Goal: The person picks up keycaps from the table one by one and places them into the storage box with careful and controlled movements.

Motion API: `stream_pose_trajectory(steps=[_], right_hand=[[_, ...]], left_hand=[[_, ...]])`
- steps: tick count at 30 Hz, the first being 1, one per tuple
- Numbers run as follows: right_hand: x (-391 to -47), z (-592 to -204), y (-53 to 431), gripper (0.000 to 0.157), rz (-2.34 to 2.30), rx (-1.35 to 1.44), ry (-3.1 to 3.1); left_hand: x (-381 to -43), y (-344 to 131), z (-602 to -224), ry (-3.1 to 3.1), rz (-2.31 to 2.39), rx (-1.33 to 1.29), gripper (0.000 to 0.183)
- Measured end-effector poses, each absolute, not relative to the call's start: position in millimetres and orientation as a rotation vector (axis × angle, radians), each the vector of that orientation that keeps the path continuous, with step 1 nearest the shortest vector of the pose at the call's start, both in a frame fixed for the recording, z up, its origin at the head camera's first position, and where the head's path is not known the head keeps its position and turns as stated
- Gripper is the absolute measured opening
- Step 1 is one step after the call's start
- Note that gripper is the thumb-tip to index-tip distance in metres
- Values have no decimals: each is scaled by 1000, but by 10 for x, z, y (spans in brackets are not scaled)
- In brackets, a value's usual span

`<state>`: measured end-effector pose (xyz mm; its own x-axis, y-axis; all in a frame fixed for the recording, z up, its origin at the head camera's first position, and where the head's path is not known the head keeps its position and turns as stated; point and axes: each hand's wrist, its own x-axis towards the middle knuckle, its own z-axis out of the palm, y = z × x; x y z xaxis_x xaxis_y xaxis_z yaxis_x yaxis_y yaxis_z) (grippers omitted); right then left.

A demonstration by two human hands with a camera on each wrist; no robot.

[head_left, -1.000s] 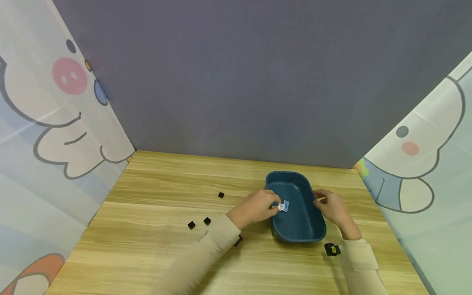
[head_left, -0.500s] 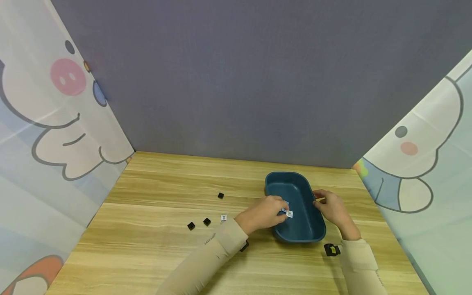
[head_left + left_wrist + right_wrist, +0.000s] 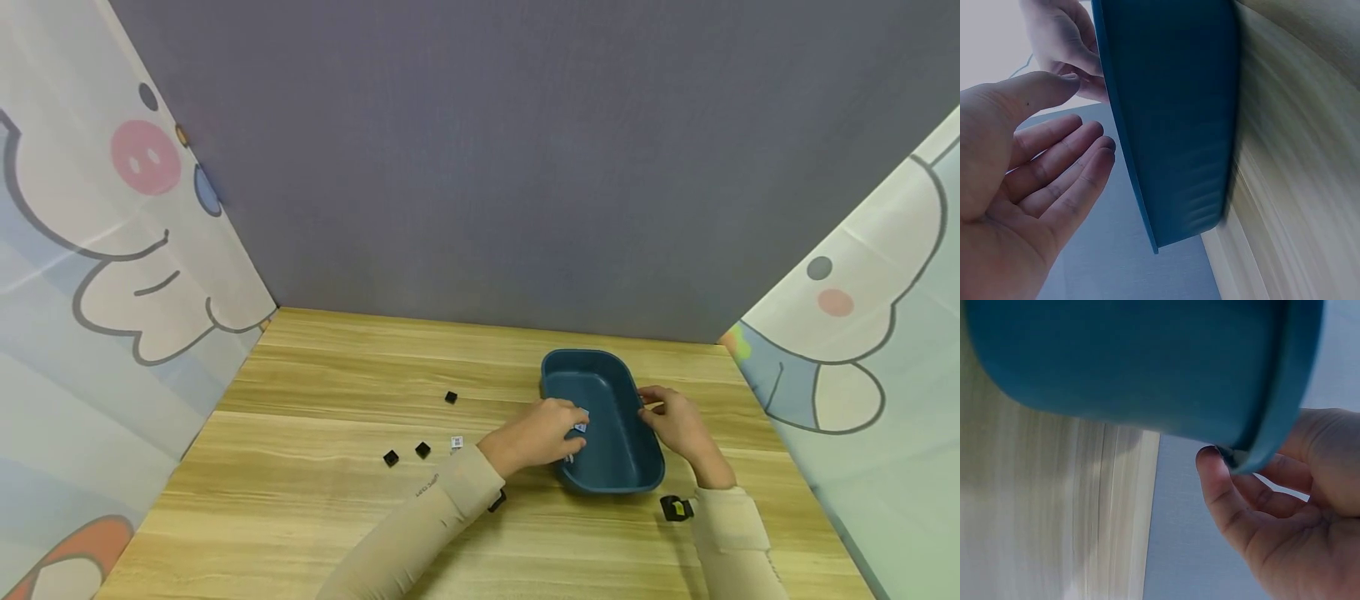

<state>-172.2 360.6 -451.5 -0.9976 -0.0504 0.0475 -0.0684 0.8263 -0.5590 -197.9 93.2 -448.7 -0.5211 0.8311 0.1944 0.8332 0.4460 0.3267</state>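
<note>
A dark blue plastic bin (image 3: pixel 611 454) stands on the wooden table, right of the middle. Over its left rim reaches my left hand (image 3: pixel 536 433), fingers and thumb parted with nothing between them, as the left wrist view (image 3: pixel 1041 169) also shows. Beneath the fingertips, a small blue-and-white square piece (image 3: pixel 582 422) lies inside the bin. A whitish bit (image 3: pixel 569 458) shows just below the thumb, partly hidden. On the opposite side my right hand (image 3: pixel 678 425) pinches the bin's rim; in the right wrist view a fingertip (image 3: pixel 1213 465) presses under the lip.
Left of the bin lie small black square pieces (image 3: pixel 423 450) and a small white square with a printed code (image 3: pixel 457 442), close to the left sleeve. A grey panel (image 3: pixel 480 167) rises behind the table. Cartoon-printed sheets (image 3: pixel 847 358) flank both sides.
My left hand moved slightly right and nearer over the bin, then parted its fingers and let go of the small white square piece. The right hand stays at the rim.
</note>
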Motion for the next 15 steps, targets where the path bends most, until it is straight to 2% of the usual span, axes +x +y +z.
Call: stream_pose_trajectory(steps=[15], right_hand=[[-1712, -4524, 3608, 36, 911, 105, -2968]], left_hand=[[-1873, 751, -4409, -2657, -627, -1490, 31]])
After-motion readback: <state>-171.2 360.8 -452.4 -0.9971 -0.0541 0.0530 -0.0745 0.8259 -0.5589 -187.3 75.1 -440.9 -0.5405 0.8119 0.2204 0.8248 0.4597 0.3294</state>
